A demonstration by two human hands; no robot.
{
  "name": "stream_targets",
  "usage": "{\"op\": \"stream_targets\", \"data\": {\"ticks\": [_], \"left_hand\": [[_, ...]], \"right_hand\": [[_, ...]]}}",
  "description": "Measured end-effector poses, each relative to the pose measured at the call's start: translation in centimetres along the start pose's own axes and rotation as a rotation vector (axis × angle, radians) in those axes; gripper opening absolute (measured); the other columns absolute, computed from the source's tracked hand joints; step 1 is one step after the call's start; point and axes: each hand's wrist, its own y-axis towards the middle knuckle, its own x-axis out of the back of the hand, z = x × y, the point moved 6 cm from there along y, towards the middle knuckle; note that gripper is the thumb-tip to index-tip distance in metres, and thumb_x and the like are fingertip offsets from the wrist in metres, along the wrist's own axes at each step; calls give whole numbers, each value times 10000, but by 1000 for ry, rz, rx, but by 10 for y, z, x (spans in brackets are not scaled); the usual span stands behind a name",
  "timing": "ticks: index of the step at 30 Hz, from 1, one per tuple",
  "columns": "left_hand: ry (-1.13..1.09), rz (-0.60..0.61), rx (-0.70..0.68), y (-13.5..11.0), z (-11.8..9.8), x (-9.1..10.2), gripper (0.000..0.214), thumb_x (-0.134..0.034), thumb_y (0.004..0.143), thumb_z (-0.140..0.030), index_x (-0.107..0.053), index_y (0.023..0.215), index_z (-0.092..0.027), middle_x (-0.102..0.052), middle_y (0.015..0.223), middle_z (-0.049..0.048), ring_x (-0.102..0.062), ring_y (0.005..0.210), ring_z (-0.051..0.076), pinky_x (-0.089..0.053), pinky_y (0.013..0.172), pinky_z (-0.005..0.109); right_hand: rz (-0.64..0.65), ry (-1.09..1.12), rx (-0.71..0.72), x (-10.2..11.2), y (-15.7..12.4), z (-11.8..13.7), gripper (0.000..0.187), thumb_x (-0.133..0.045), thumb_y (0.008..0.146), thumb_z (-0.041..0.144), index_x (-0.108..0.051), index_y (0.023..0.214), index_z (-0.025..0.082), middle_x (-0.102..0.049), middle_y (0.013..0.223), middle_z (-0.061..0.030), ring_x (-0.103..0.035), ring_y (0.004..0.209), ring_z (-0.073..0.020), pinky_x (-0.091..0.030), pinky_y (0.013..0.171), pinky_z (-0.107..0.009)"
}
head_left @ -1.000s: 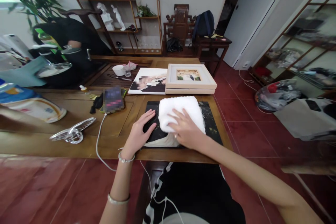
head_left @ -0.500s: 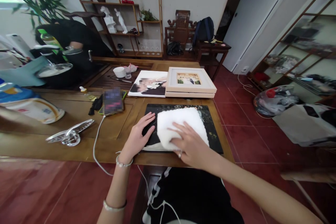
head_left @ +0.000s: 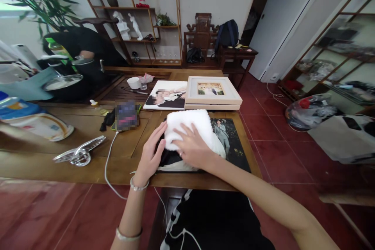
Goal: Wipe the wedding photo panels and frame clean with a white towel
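Note:
A dark photo panel (head_left: 238, 144) showing a person in a grey suit lies flat near the table's front edge. My right hand (head_left: 193, 144) presses a folded white fluffy cloth (head_left: 190, 119) onto its upper left part, fingers spread over the top and the thumb side tucked at the cloth's edge. The cloth hides much of the picture. At the panel's left edge rests my left hand (head_left: 151, 154), fingers stretched out, its fingertips by the cloth's left side.
Behind the panel are a white-edged photo print (head_left: 166, 103) and stacked pale frames (head_left: 215, 103). To the left lie a phone (head_left: 126, 115) with a white cable, a silver hair clip (head_left: 80, 152) and a blue-white bottle (head_left: 35, 121). A dark-clothed person (head_left: 88, 47) sits across the table.
My right hand has slid the cloth left and slightly away from me across the panel, uncovering the suited figure at right. My left hand stays at the left edge.

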Motion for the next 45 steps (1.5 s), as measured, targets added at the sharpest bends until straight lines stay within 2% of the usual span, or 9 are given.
{"op": "stream_targets", "data": {"ticks": [6,12,17,21,25,30,35,40,45], "left_hand": [[-49,-49,6,-2,-2,5,456,-246,1006,-361,-466,1380,-223,-431,1473,50,-356,1377,221,-243,1163,422],[0,37,76,0,6,-4,433,-303,997,-340,-520,1338,-187,-515,1406,64,-431,1334,200,-303,1144,392],[80,165,70,-1,10,-13,415,-438,956,-343,-532,1330,-190,-524,1396,68,-444,1325,210,-327,1133,403],[141,216,53,-1,8,-19,425,-477,938,-346,-531,1329,-189,-511,1408,77,-411,1348,219,-318,1138,426],[189,199,26,-1,6,-23,446,-522,913,-352,-532,1322,-175,-495,1419,100,-419,1343,235,-330,1131,441],[246,189,14,1,5,-24,406,-553,891,-373,-578,1251,-187,-560,1333,121,-519,1245,270,-409,1065,452],[261,208,30,2,4,-22,357,-592,860,-417,-625,1135,-191,-655,1124,117,-618,1071,278,-487,956,442],[224,194,29,2,5,-22,416,-592,863,-402,-588,1234,-213,-581,1306,109,-545,1215,274,-431,1043,442],[140,207,50,1,9,-19,465,-593,868,-378,-556,1297,-202,-514,1403,92,-447,1322,248,-340,1122,456]], "right_hand": [[34,-2,232,3,-35,53,264,-480,881,191,-677,1057,188,-461,1403,-151,-307,1348,-407,-210,1081,-635],[107,97,273,16,-82,72,240,-486,892,244,-671,1036,196,-430,1442,-138,-291,1365,-395,-214,1094,-633],[93,276,65,30,-99,41,256,-543,856,244,-648,1088,212,-487,1410,-96,-376,1340,-288,-260,1136,-495],[-147,291,-184,54,-91,-10,261,-473,889,188,-629,1099,183,-577,1262,-145,-530,1175,-273,-453,982,-424],[-373,169,-249,70,-60,-47,263,-503,873,157,-591,1120,178,-582,1207,-142,-517,1173,-276,-449,971,-397],[-143,44,56,41,5,-34,605,-412,714,-92,-512,1239,192,-448,1395,-132,-321,1358,-269,-295,1087,-478],[-22,84,195,23,36,-15,505,-356,777,-84,-545,1152,197,-592,1172,-99,-470,1222,-242,-351,1006,-443],[12,78,121,24,20,-36,587,-355,729,-98,-520,1215,188,-596,1180,-116,-484,1215,-246,-352,1004,-436],[36,39,-47,28,-31,-75,658,-379,653,-84,-537,1244,157,-534,1317,-159,-412,1309,-255,-298,1074,-489]]}}
